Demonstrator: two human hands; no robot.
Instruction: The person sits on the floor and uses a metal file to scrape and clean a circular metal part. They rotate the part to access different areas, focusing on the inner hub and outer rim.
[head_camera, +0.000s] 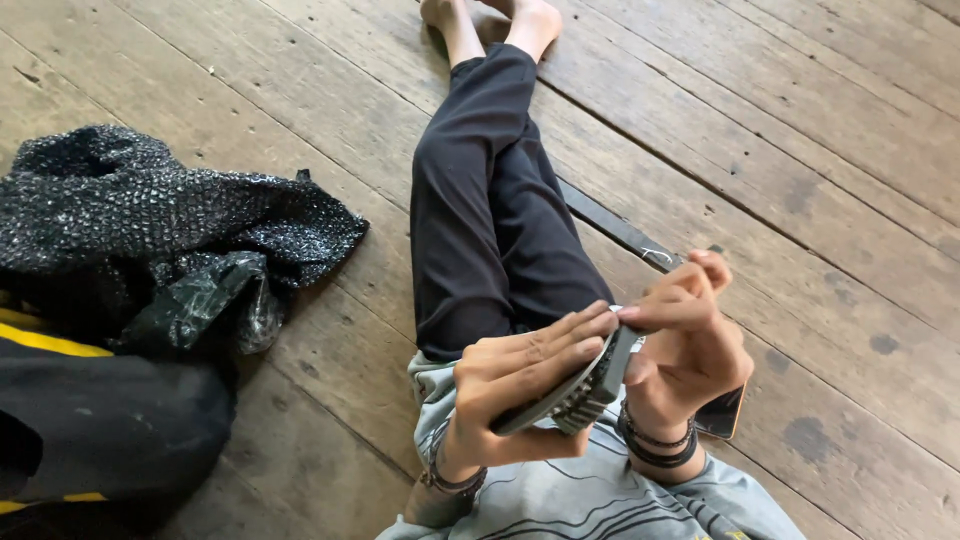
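I sit on a wooden plank floor (760, 130) with my legs in black trousers (495, 200) stretched out ahead. My left hand (525, 385) grips a flat dark grey object with a ridged underside (585, 390), fingers laid along its top. My right hand (690, 345) holds the same object at its far end, thumb and fingers pinching the edge. Dark bands circle both wrists. A phone (722, 412) lies on the floor, partly hidden under my right hand.
A heap of black bubble-textured wrap (150, 210) and a crumpled dark plastic bag (205, 300) lie on the left. A black bag with yellow stripes (90, 420) sits at the lower left. A dark strap (615, 228) lies beside my legs.
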